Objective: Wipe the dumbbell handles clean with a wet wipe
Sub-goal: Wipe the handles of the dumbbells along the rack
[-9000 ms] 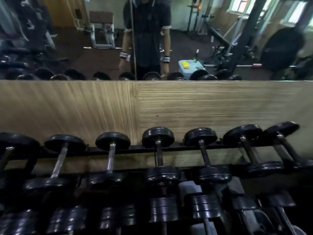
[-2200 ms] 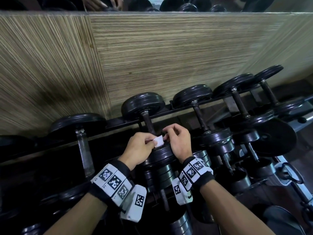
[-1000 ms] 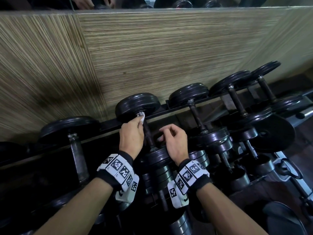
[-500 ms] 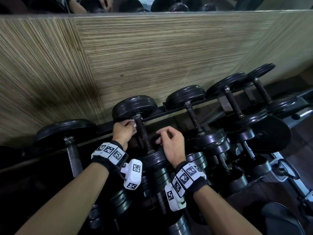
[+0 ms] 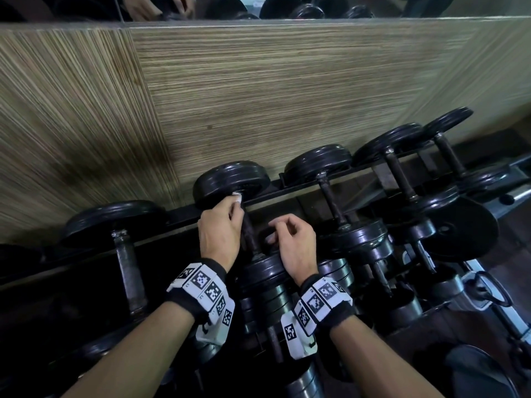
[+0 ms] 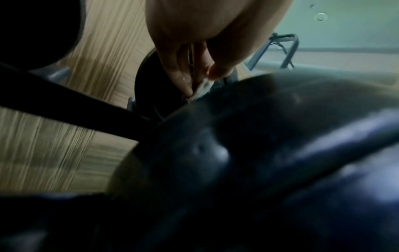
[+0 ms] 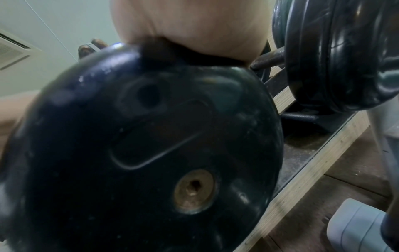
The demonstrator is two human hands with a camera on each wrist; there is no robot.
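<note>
A black dumbbell lies on the rack with its far head [image 5: 230, 182] against the wood panel and its dark handle [image 5: 248, 237] running toward me. My left hand [image 5: 232, 206] pinches a small white wet wipe [image 5: 237, 197] against the handle's far end, just under that head. The left wrist view shows the fingertips [image 6: 183, 81] squeezing the wipe [image 6: 202, 88]. My right hand [image 5: 277, 232] rests its heel on the near head [image 5: 264, 272], fingers loosely curled and holding nothing. In the right wrist view only the palm [image 7: 190, 25] and the black head [image 7: 151, 136] show.
More black dumbbells sit side by side on the rack, one to the left [image 5: 126, 271] and several to the right [image 5: 330, 202]. A large weight plate [image 5: 462, 234] leans at the right. A wood-grain panel [image 5: 258, 96] backs the rack, with a mirror above it.
My left hand has turned the wipe from the left side of the handle's far end back onto its top. The right hand has stayed on the near head.
</note>
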